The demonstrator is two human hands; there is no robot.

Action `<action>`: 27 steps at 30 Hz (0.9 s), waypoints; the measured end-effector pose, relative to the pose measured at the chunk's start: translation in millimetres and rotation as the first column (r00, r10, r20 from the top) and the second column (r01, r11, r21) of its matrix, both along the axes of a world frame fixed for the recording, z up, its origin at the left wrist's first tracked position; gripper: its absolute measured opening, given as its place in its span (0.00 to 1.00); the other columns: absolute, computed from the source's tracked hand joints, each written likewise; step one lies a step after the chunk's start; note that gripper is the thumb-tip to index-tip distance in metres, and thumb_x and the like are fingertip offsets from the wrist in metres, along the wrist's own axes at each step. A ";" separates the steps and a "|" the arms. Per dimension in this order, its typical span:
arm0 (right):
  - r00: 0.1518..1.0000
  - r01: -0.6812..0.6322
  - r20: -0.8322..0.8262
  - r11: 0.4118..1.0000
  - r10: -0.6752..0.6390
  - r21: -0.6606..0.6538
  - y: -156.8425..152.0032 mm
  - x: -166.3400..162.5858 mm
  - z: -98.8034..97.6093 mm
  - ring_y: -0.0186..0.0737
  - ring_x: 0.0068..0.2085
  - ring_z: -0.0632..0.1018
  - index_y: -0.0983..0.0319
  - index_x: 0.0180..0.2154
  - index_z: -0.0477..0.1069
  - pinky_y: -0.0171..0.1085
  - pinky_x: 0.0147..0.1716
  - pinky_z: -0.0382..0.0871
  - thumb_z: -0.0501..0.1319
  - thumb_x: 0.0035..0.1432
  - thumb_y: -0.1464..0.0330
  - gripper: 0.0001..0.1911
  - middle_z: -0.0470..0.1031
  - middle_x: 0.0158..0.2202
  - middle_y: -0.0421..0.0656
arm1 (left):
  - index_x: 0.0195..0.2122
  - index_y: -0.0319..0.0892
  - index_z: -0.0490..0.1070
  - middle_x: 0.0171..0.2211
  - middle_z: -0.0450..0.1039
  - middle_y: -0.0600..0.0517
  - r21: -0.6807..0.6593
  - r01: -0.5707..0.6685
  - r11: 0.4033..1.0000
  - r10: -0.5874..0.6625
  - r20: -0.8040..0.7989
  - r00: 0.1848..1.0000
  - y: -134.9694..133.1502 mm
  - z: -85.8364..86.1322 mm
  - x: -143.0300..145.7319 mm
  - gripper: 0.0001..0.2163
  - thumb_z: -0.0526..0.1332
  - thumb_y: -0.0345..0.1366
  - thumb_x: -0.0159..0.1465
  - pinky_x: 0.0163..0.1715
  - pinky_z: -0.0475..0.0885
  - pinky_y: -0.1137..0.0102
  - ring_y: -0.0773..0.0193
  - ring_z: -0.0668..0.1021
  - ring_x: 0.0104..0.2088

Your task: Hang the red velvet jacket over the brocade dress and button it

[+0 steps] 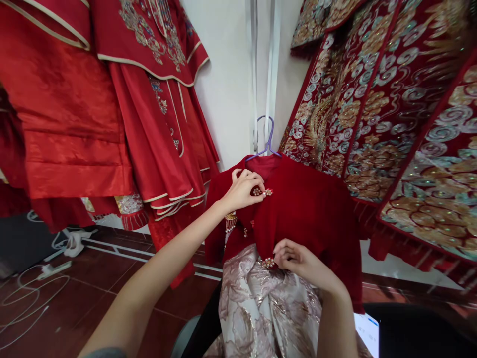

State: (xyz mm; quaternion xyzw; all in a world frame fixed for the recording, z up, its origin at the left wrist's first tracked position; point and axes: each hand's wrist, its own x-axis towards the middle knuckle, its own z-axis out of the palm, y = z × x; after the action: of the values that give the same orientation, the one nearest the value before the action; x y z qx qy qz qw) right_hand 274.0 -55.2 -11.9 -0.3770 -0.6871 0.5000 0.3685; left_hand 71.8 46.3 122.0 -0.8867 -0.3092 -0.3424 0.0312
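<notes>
A dark red velvet jacket (313,204) hangs in front of me on a purple hanger (269,144). At its upper front, my left hand (244,189) pinches a beaded flower button (267,193) between thumb and fingers. Lower down, my right hand (300,261) is closed with curled fingers at the jacket's front edge, beside another beaded flower clasp (268,262). A gold tassel ornament (230,220) hangs below my left wrist. Pale, metallic floral fabric (257,303) spreads beneath the jacket, towards my lap.
Red embroidered garments (149,129) hang at left, and heavily beaded ones (372,119) at right. A white rack base (119,251) and loose white cables (33,283) lie on the tiled floor. A lit phone (368,330) rests at lower right.
</notes>
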 end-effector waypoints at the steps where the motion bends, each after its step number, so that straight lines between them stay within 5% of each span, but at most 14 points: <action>1: 1.000 0.012 0.013 1.000 -0.012 0.003 -0.4 1.4 -0.5 0.34 0.33 0.72 0.61 0.37 0.67 0.37 0.38 0.65 0.63 0.54 0.64 0.10 0.72 0.32 0.40 | 0.30 0.46 0.74 0.37 0.73 0.52 -0.020 0.027 0.999 -0.027 0.020 0.999 2.6 1.0 -0.1 0.03 0.65 0.36 0.54 0.59 0.43 0.52 0.55 0.68 0.46; 10: 0.994 0.098 0.038 0.995 -0.100 0.032 -4.6 7.4 2.3 0.38 0.37 0.75 0.61 0.38 0.68 0.39 0.41 0.69 0.61 0.56 0.59 0.13 0.74 0.35 0.43 | 0.27 0.47 0.72 0.25 0.68 0.53 -0.077 0.146 0.986 -0.145 0.016 0.989 12.4 12.5 -0.2 0.01 0.62 0.33 0.55 0.62 0.37 0.49 0.56 0.70 0.42; 18: 0.957 0.291 -0.044 0.951 -0.288 0.107 0.6 -3.6 7.0 0.40 0.36 0.77 0.60 0.37 0.68 0.41 0.41 0.70 0.62 0.54 0.56 0.15 0.75 0.32 0.43 | 0.28 0.46 0.71 0.26 0.70 0.50 -0.063 0.085 0.994 -0.086 -0.009 0.996 8.1 8.3 4.0 0.02 0.60 0.32 0.56 0.62 0.40 0.46 0.52 0.70 0.43; 27: 0.955 0.295 -0.034 0.949 -0.293 0.112 0.2 0.3 2.9 0.41 0.36 0.78 0.60 0.37 0.68 0.42 0.40 0.71 0.62 0.54 0.56 0.15 0.76 0.33 0.44 | 0.30 0.45 0.71 0.29 0.71 0.49 -0.245 0.169 0.955 -0.118 0.209 0.971 12.2 2.8 4.6 0.04 0.65 0.33 0.54 0.62 0.37 0.46 0.53 0.70 0.45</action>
State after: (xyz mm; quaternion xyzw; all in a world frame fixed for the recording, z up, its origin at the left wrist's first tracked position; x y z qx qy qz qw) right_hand 274.4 -55.0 -9.0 -0.4490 -0.6478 0.4021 0.4659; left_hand 76.4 58.5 124.8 -0.8659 -0.2876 -0.3841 -0.1412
